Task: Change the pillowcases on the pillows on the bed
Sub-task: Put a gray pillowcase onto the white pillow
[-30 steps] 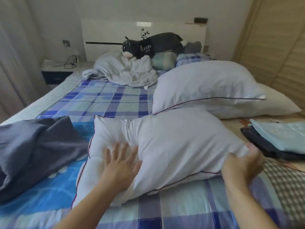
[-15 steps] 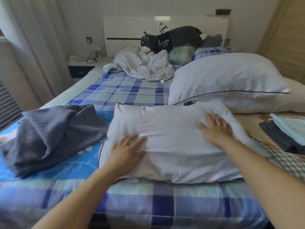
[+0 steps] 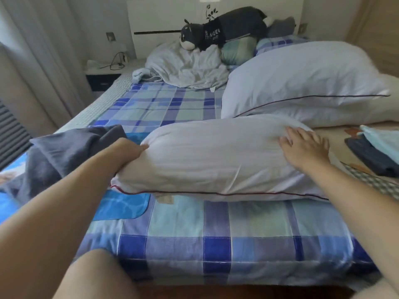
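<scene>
Pillow (image 3: 216, 160), white, bare, on bed (image 3: 216, 240): left hand (image 3: 131, 151) grip clutches its left end; right hand (image 3: 306, 147) lies flat on top, fingers straight.

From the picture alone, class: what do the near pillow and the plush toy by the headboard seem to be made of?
The near pillow: thin white woven cloth, likely cotton, matte, finely creased, with dark red piping; it dents under the right hand, so a soft filling. The plush toy: dark, soft, matte fabric, probably synthetic; its body sags over the bedding.
</scene>
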Demonstrator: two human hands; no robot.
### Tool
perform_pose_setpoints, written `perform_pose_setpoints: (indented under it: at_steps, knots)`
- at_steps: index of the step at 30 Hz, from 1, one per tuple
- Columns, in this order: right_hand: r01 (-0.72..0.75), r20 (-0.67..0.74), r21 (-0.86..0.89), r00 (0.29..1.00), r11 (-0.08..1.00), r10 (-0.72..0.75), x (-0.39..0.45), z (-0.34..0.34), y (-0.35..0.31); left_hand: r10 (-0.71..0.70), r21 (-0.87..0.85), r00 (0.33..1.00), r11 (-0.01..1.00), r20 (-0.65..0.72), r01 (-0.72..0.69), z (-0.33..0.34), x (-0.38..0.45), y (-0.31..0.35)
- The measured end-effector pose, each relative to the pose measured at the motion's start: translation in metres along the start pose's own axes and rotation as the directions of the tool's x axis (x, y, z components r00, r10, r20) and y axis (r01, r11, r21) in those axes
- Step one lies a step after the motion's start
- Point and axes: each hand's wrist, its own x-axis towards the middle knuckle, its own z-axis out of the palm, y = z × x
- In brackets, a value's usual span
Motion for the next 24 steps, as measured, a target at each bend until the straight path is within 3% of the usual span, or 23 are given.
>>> perform_pose_setpoints:
  at_steps: [2,3,6,8,9,13,15,17,19,21,22,24]
  knots:
    - [0.024,0.015,-0.018,1.000,1.000,-0.023,-0.010,0.010,0.002,0.105,0.331,0.979,0.943,-0.175,-0.042,0.013,-0.001,-0.008]
    - [0.042,0.019,-0.026,0.999,0.999,-0.042,-0.018,0.016,0.000,0.204,0.393,0.946,0.915,-0.252,-0.093,0.023,-0.007,-0.001]
    - [0.067,0.040,0.006,0.997,0.998,-0.067,-0.037,0.026,-0.002,0.520,0.345,0.786,0.843,-0.333,-0.412,0.063,-0.033,0.068]
    - [0.109,0.038,0.030,0.993,0.994,-0.110,-0.039,0.023,0.002,0.692,0.315,0.668,0.721,-0.274,-0.617,0.097,-0.054,0.135]
    - [0.143,0.035,0.049,0.989,0.989,-0.145,-0.038,0.018,0.007,0.741,0.284,0.640,0.670,-0.204,-0.685,0.116,-0.069,0.170]
    - [0.246,-0.031,0.366,0.967,0.897,-0.252,-0.038,-0.001,0.048,0.835,0.319,0.549,0.524,-0.013,-0.790,0.182,-0.108,0.271]
    - [0.174,-0.091,0.526,0.985,0.832,-0.148,-0.051,0.007,0.084,0.832,0.383,0.554,0.502,0.030,-0.775,0.208,-0.106,0.293]
    - [0.072,-0.202,0.546,0.978,0.835,0.048,-0.062,0.015,0.123,0.816,0.418,0.576,0.503,0.060,-0.757,0.234,-0.102,0.292]
    - [0.001,-0.389,0.492,0.895,0.870,0.219,-0.051,0.010,0.161,0.801,0.454,0.594,0.503,0.076,-0.736,0.252,-0.101,0.283]
    - [-0.104,-0.499,0.353,0.820,0.930,0.281,-0.021,-0.005,0.198,0.794,0.472,0.602,0.499,0.087,-0.727,0.254,-0.100,0.282]
    - [-0.207,-0.437,0.259,0.846,0.943,0.306,-0.003,-0.014,0.217,0.794,0.486,0.599,0.486,0.100,-0.726,0.252,-0.096,0.284]
    - [-0.399,-0.138,0.083,0.903,0.913,0.407,0.029,-0.019,0.257,0.790,0.527,0.595,0.446,0.147,-0.723,0.243,-0.086,0.296]
